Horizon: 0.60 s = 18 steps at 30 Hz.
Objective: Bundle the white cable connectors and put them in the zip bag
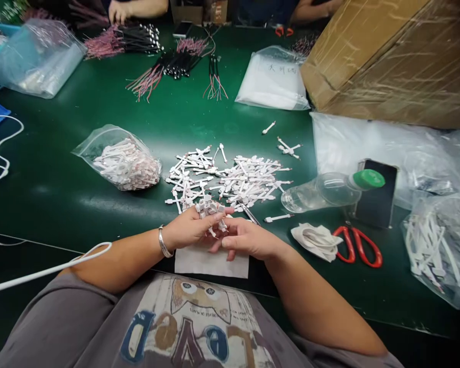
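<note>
Near the table's front edge, my left hand (191, 225) is closed around a bunch of short white connector cables (209, 207), their white ends sticking out past the fingers. My right hand (249, 239) is right beside it, fingers bent towards the same bunch; whether it grips a cable I cannot make out. Under both hands lies a white sheet of paper (214, 263). Just beyond them spreads a loose pile of the same white cables (253, 176). Metal tweezers (249, 212) lie at the pile's near edge, partly hidden by my right hand.
A clear bag of white cables (128, 163) is left of the pile. To the right lie a plastic bottle (322, 191), a phone (375, 197), red-handled scissors (358, 245) and another cable bag (437, 245). A large carton (387, 61) stands behind. Across the table a co-worker's hand (118, 10) touches wire bundles.
</note>
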{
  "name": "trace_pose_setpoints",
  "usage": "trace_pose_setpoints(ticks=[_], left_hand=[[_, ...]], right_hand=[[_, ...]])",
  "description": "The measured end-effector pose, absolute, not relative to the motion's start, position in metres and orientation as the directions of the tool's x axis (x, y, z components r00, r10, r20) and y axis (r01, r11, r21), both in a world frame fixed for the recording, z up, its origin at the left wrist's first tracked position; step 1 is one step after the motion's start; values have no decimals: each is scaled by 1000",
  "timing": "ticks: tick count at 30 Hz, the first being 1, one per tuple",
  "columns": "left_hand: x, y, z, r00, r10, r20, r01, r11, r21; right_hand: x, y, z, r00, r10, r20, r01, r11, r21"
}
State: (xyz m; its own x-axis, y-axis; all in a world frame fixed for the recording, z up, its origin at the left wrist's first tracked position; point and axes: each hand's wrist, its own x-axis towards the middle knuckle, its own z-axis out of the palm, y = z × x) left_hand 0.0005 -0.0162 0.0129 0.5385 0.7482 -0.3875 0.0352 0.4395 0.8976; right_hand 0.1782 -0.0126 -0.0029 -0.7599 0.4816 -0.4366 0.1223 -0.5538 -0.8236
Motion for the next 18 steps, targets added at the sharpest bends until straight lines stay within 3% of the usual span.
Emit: trace_pose_setpoints(ticks=[3, 6, 10, 14, 18], left_hand=[[1, -15, 14, 508, 820, -263, 3, 304, 953], [1, -16, 10, 456, 885, -94, 4, 103, 995], [4, -20, 4, 360, 923, 138, 131, -196, 972], [9, -23, 0, 270, 899, 345, 311, -421, 852], [16, -25, -4, 227, 896, 382, 380, -443, 812]], right_hand=[[182, -9, -1, -632, 673, -385, 163, -370, -915], [177, -10, -3, -540, 829, -146, 201, -41, -979], [161, -22, -9, -558, 813, 165, 272, 366, -890], [148, -35, -20, -490, 848, 202, 244, 355, -902], [144, -37, -28, -412, 885, 219, 290, 356, -888]])
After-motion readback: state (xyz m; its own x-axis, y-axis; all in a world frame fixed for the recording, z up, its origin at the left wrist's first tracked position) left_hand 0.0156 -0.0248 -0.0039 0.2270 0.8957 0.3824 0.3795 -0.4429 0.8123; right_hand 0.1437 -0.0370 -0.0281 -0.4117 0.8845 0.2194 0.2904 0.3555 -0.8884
